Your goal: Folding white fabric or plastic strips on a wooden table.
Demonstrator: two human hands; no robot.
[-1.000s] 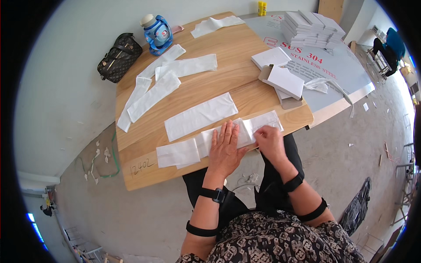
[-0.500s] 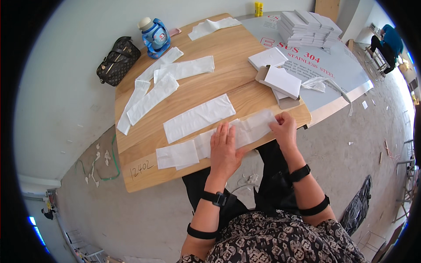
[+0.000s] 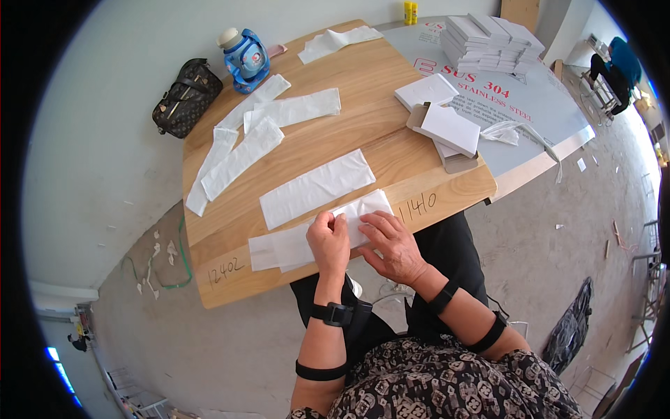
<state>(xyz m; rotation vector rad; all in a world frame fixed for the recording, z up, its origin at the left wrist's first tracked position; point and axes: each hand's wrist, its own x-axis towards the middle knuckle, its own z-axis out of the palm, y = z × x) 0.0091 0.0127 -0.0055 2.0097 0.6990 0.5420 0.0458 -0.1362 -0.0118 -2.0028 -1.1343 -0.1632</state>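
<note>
1. On my head feed, the white strip (image 3: 296, 246) lies along the near edge of the wooden surface (image 3: 391, 126), layered, its long axis slanting from lower left to upper right.
2. My left hand (image 3: 328, 241) is at its middle stretch, fingers curled in with the thumb; I cannot tell whether that grip is clamped on the sheet.
3. My right hand (image 3: 395, 253) rests over the right part, its grip apart, fingers spread on the layers.
4. So the right end is nearer my right hand; the left end reaches out past my left.
5. Just beyond, roughly parallel, I see a second white strip (image 3: 317, 188), touched by neither hand.
</note>
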